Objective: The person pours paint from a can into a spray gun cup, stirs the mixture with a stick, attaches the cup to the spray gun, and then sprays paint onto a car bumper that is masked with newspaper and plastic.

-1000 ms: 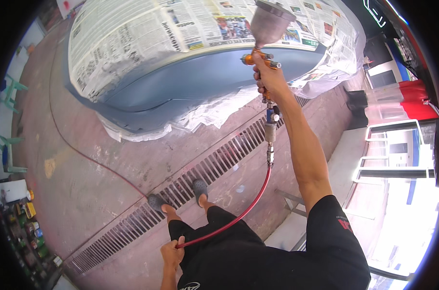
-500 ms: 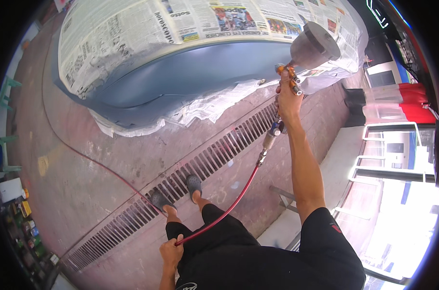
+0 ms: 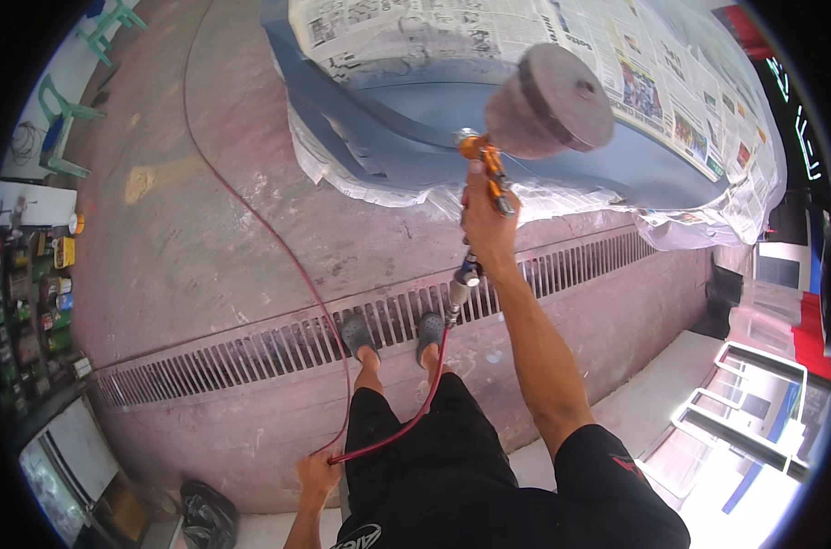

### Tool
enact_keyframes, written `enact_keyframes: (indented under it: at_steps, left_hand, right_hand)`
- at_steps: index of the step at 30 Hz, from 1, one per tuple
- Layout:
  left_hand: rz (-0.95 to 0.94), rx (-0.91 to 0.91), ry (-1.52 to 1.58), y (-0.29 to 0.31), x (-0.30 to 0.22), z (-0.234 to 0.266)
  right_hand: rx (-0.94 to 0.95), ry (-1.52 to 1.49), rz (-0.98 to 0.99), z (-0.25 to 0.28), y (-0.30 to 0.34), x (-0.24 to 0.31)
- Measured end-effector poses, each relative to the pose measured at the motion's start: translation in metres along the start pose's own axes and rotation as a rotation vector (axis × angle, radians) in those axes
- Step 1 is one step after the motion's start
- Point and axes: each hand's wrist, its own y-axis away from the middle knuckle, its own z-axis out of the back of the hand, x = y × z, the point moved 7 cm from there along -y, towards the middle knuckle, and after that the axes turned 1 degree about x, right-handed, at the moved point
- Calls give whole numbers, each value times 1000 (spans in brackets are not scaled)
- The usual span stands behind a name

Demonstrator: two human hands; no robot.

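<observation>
My right hand is closed around the grip of a spray gun with orange metal parts and a big grey paint cup on top. The gun is up in front of a blue-grey car body panel, its nozzle pointing left along it. Whether paint is coming out cannot be made out. A red air hose runs from the fitting under the gun's handle down to my left hand, which is wrapped around it near my hip. Newspaper sheets mask the car above the panel, and torn paper hangs below it.
A slotted drain grate crosses the floor under my feet. The hose's far length trails over the floor on the left. Green plastic chairs, shelves of cans and a black bag stand left; white metal frames are at right.
My view has turned, with the car now further right in it. The spray gun has moved left along the panel, away from its right end. Both hands keep their hold.
</observation>
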Motion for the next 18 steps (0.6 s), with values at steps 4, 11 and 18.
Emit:
enact_keyframes:
  at_steps: [4, 11, 18]
  left_hand:
    - [31, 1, -27, 12, 21, -7]
    - [-15, 24, 9, 13, -16, -31]
    - [-181, 33, -24, -15, -114, -58]
  right_hand:
    - [137, -89, -22, -74, 5, -5]
    - [78, -27, -134, -5, 4, -37]
    - [-98, -183, -120, 199, -11, -42]
